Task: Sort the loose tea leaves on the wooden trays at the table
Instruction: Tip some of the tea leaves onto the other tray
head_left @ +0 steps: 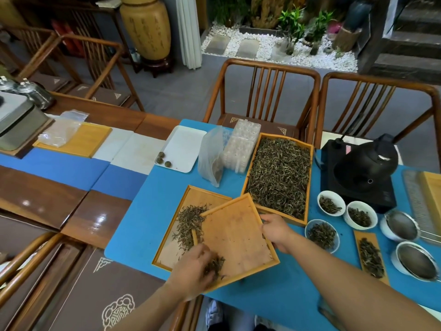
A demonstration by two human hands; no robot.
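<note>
— Where are the loose tea leaves?

— A small dark clump [214, 267] lies at the near left corner of the tilted light wooden tray [236, 240], which overlaps a second wooden tray [188, 225] holding another pile, both on the blue table mat [148, 194].

— And the hands?

— The left hand [193, 271] curls its fingers into that clump, pinching leaves. The right hand [276, 231] grips the tilted tray's right edge. A full long wooden tray [279, 173] sits behind, toward the mat's far edge.

Soft daylight, wide-angle edge warping
</note>
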